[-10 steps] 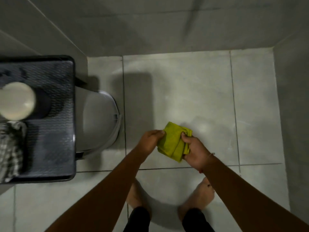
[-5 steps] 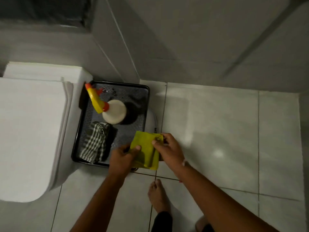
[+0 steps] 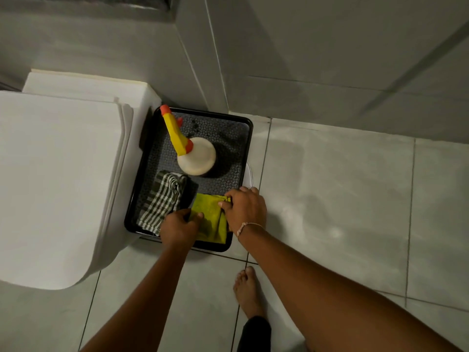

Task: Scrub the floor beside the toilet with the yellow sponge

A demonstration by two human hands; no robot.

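Note:
The yellow sponge (image 3: 209, 219), flat and folded like a cloth, lies in the near right corner of a black tray (image 3: 245, 146). Both hands grip it: my left hand (image 3: 179, 226) pinches its near left edge, my right hand (image 3: 245, 207) holds its far right edge. The white toilet (image 3: 58, 179), lid down, fills the left of the view, with the tray right beside it. Pale grey floor tiles (image 3: 330, 199) spread to the right of the tray.
In the tray stand a white spray bottle (image 3: 196, 158) with a yellow and orange nozzle and a checked cloth (image 3: 162, 200). Grey tiled walls (image 3: 330, 59) close the corner behind. My bare foot (image 3: 247, 292) rests on the floor below the tray.
The view swung left from the open floor to the toilet and tray. Both hands carried the yellow sponge over and lowered it onto the tray's near right corner.

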